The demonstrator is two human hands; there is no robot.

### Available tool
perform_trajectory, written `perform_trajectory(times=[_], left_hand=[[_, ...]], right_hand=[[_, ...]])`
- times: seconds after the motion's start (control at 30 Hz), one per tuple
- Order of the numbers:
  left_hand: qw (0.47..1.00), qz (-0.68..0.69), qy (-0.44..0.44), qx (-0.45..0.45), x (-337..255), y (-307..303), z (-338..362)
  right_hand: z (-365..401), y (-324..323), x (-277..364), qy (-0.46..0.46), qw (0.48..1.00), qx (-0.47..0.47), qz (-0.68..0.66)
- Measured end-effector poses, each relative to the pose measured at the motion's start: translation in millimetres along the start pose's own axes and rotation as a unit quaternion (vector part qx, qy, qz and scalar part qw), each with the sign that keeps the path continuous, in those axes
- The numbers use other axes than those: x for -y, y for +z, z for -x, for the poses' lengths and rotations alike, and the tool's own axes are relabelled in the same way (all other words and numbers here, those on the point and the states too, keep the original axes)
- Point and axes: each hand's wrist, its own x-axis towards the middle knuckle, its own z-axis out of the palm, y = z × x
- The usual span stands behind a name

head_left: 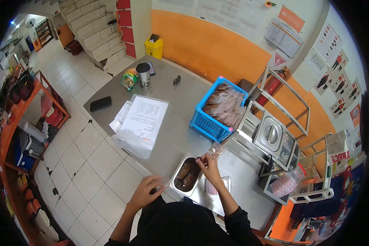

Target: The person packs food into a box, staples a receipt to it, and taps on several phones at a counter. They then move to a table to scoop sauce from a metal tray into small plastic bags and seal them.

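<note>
**Steel pan (174, 185) worked from both sides, tight to bench (178, 119) edge**

Head view: pan's on the bench, nr the front edge, directly before the wearer, w/ a dark brown wet mix (187, 177) inside; can't ID it. L hand (148, 192) is left of pan, out past the edge, fingers curled round thin clear film (163, 183). R hand (209, 167) is over pan's right rim, fingers drawn together, small dark bit at the tips; can't tell if they grip it. Clear wrapper (217, 151) just beyond; contact unclear.

Technique, imo: small pinches, kept over the pan so drips fall back in; hold film lightly by its edge, else it'd crumple; don't lean on the rim.

Edges/room: tile floor (84, 176) lies below L hand, so little margin that side. R is cramped: clear tub w/ pink contents (211, 189) by the wrist, steel stand (238, 152) farther right. Blue basket (209, 126) of packets (225, 106) ahead-right. Widest room: steel btwn papers (143, 117) & basket.
</note>
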Motion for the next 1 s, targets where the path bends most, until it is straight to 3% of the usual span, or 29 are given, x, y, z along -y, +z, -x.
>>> perform_trajectory(times=[0.1,0.13,0.2,0.4,0.43,0.57,0.7,0.8,0.93,1.0], left_hand=[[0.998,0.042,-0.044,-0.007,14,13,18],[0.996,0.058,-0.060,-0.012,16,16,22],[0.998,0.045,-0.053,-0.011,15,18,27],[0.999,0.006,-0.041,-0.014,12,21,33],[0.999,0.005,-0.042,-0.015,12,21,34],[0.999,-0.036,-0.035,-0.016,10,20,34],[0.998,-0.031,-0.063,-0.007,3,16,36],[0.997,-0.027,-0.074,0.004,3,19,38],[0.998,-0.014,-0.065,0.007,0,24,40],[0.996,-0.002,-0.088,0.013,2,25,43]], right_hand=[[42,-7,51,0.047,0.992,0.103,-0.051],[60,-3,38,0.047,0.992,0.121,0.000],[79,-7,49,-0.036,0.996,0.077,-0.001],[91,-14,70,-0.086,0.996,-0.032,0.008],[89,-13,74,-0.135,0.989,-0.021,0.061],[83,-10,64,-0.317,0.921,0.221,0.041],[78,-33,66,-0.278,0.939,0.198,0.033],[71,-31,70,-0.311,0.938,0.146,0.049],[74,-19,68,-0.364,0.887,0.272,0.082],[77,-22,57,-0.351,0.897,0.258,0.078]])
